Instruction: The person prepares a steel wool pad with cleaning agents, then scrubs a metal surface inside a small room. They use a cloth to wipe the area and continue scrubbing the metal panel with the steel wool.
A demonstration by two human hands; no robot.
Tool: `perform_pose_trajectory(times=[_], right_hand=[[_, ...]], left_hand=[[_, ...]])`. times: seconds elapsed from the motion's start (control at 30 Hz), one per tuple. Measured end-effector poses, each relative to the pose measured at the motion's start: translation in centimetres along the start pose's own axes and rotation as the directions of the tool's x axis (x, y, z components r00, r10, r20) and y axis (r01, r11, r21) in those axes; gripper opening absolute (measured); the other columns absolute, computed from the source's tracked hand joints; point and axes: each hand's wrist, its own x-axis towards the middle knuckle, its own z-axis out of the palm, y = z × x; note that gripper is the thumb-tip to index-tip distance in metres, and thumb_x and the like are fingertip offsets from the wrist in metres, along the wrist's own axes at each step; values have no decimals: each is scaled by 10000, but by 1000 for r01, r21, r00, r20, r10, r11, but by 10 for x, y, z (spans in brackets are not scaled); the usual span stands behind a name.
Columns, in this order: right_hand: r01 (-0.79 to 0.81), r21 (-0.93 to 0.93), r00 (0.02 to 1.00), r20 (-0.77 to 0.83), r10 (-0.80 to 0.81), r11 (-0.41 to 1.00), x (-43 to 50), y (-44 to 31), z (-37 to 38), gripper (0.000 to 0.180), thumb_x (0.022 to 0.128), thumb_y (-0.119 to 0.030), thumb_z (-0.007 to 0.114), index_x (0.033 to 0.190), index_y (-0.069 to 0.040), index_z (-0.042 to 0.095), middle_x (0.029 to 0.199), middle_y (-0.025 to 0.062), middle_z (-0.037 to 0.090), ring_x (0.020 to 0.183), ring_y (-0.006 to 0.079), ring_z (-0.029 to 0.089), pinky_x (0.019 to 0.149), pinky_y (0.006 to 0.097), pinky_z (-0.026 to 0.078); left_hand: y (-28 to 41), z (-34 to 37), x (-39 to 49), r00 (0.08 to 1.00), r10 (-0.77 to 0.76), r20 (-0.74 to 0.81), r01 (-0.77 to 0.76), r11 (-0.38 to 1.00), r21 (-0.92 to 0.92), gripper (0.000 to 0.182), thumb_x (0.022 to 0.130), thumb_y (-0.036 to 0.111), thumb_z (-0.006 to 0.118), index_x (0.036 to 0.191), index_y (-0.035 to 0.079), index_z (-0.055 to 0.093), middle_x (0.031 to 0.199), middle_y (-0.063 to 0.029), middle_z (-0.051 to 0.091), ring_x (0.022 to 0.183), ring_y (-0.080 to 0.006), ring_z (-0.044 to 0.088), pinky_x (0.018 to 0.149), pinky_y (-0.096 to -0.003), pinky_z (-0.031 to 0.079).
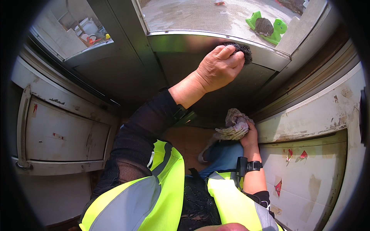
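My left hand [220,68] grips a dark, wiry scouring pad [246,53] and presses it to the metal rail [273,59] below the mesh-screened window. Its fingers curl over the pad and hide part of it. Lower down, my right hand [251,134] holds a crumpled, stained pale cloth [234,125] close to the right-hand door. Beneath the rail sits a dark metal door panel [190,69]. Part of that panel is hidden behind my left forearm.
White doors with worn, peeling surfaces stand at left [65,130] and right [312,161]. Below is a brown floor [183,138]. Through the mesh a green rocking toy [279,27] shows outside. A white bucket [88,27] is visible through the left pane.
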Motion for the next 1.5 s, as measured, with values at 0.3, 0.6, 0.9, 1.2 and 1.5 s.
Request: perform_pose_trajectory(times=[0.3, 0.6, 0.9, 1.2, 1.5], right_hand=[[8, -83, 1000, -6, -8, 996, 1, 4, 3, 362, 845, -210, 498, 1146, -10, 525, 1157, 117, 566, 1089, 279, 516, 967, 401, 388], [2, -125, 1000, 5, -2, 992, 7, 10, 8, 373, 860, -227, 454, 1150, -3, 520, 1168, 130, 559, 1097, 293, 515, 968, 427, 389], [-42, -145, 999, 9, 44, 989, 14, 13, 11, 370, 862, -213, 464, 1161, -1, 512, 1180, 125, 553, 1103, 285, 511, 976, 416, 378], [-28, -137, 998, -61, 20, 990, 15, 15, 12, 363, 858, -199, 486, 1160, 2, 509, 1185, 132, 547, 1103, 284, 511, 973, 422, 382], [-37, -161, 996, -87, 23, 986, 19, 17, 10, 366, 866, -218, 432, 1159, -14, 518, 1179, 128, 554, 1098, 299, 510, 964, 431, 392]], left_hand=[[-70, -78, -89, 882, -468, -51, 470, 874, 126, 386, 591, -19, 646, 958, 101, 641, 996, -13, 589, 932, -246, 510, 833, -340, 434], [-45, -44, -65, 939, -327, -110, 332, 943, 25, 263, 622, 12, 618, 872, 89, 640, 940, 2, 582, 862, -208, 520, 782, -299, 454], [-61, -101, -132, 822, -569, -4, 569, 822, 10, 368, 577, 3, 692, 933, 79, 640, 969, -37, 602, 895, -255, 529, 788, -343, 453], [-98, -95, -119, 792, -575, -203, 598, 799, 71, 353, 665, 66, 697, 1008, 89, 616, 1006, -68, 567, 873, -282, 517, 777, -360, 431], [-94, -92, -127, 720, -643, -261, 658, 752, -39, 314, 685, 82, 684, 989, 84, 603, 981, -79, 590, 872, -294, 531, 779, -370, 424]])
